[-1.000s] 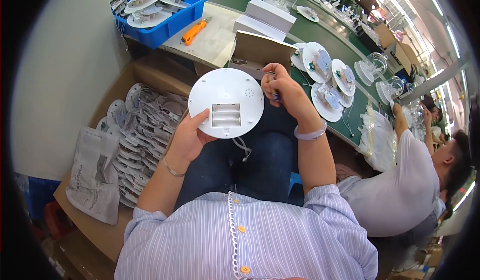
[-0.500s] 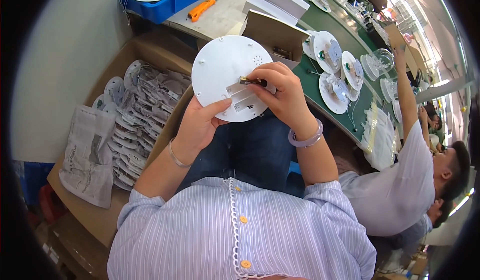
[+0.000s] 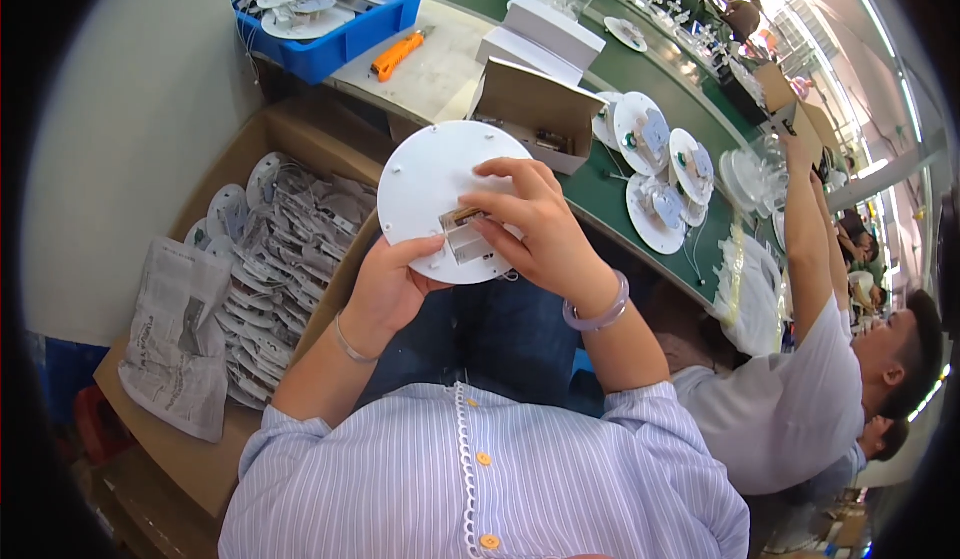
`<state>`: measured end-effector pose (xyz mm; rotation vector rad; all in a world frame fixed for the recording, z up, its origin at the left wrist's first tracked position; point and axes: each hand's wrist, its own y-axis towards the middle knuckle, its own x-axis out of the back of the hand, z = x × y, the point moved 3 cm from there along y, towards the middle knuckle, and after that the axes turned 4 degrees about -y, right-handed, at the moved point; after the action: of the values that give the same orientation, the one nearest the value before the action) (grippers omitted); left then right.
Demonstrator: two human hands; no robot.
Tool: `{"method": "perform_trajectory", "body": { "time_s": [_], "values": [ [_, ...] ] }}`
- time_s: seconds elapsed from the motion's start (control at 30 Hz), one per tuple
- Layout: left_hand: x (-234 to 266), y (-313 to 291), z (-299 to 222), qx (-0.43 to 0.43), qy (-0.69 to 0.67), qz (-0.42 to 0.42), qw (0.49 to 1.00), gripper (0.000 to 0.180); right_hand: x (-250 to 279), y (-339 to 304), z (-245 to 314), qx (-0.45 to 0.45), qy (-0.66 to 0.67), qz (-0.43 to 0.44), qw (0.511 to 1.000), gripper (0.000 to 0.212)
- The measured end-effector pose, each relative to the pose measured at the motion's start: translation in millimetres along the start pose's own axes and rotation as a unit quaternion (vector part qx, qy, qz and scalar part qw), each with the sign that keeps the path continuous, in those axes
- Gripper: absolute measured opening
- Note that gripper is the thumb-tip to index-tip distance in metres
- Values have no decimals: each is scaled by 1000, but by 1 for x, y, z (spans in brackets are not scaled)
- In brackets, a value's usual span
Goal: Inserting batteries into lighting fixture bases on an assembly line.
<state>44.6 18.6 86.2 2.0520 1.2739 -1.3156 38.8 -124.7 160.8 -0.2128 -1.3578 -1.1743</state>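
Observation:
A round white plastic disc (image 3: 420, 174) faces up before me, with small posts near its rim and a rectangular battery compartment (image 3: 472, 250) towards its near side. My left hand (image 3: 392, 284) is closed on the disc's near left edge, thumb on top beside the compartment. My right hand (image 3: 545, 221) reaches over the disc from the right. Its thumb and a finger lie around a battery (image 3: 462, 218) at the compartment's far slot, while the other fingers spread over the disc. Whether a second battery is under this hand is hidden.
A small open carton (image 3: 545, 109) with batteries stands beyond the disc. Behind it are an orange utility knife (image 3: 398, 56) and a blue bin (image 3: 335, 47) of discs. Wrapped discs (image 3: 285, 269) fill a cardboard box at left. More discs (image 3: 655, 214) lie on the green bench; a co-worker (image 3: 790, 399) reaches across at right.
The battery has gone from above the disc down to the compartment's far slot. My right hand's fingers have spread. The disc now sits lower in view; the co-worker's arm has moved.

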Motion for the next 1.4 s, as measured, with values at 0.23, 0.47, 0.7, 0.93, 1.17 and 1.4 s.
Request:
{"method": "perform_trajectory", "body": {
  "time_s": [0.23, 0.47, 0.7, 0.93, 1.17, 1.4],
  "values": [
    [8, -4, 2, -22, 30, -14, 999, 40, -24, -10, -38, -303, 413, -100, 853, 56],
    [12, -6, 6, -35, 61, -36, 997, 38, -39, -9, -38, -351, 502, -52, 789, 50],
    [11, -9, 2, -42, 75, -40, 996, 36, -43, -8, -34, -304, 335, -66, 890, 50],
    [22, -9, -2, -50, 72, -43, 995, 35, -43, 0, -29, -243, 200, -72, 946, 52],
    [27, -10, -13, -65, 84, -23, 994, 36, -46, 10, -28, -230, 270, -19, 935, 63],
    [39, -11, -10, -81, 115, -54, 989, 36, -61, 14, -32, -339, 451, 21, 825, 65]
  ]
}}
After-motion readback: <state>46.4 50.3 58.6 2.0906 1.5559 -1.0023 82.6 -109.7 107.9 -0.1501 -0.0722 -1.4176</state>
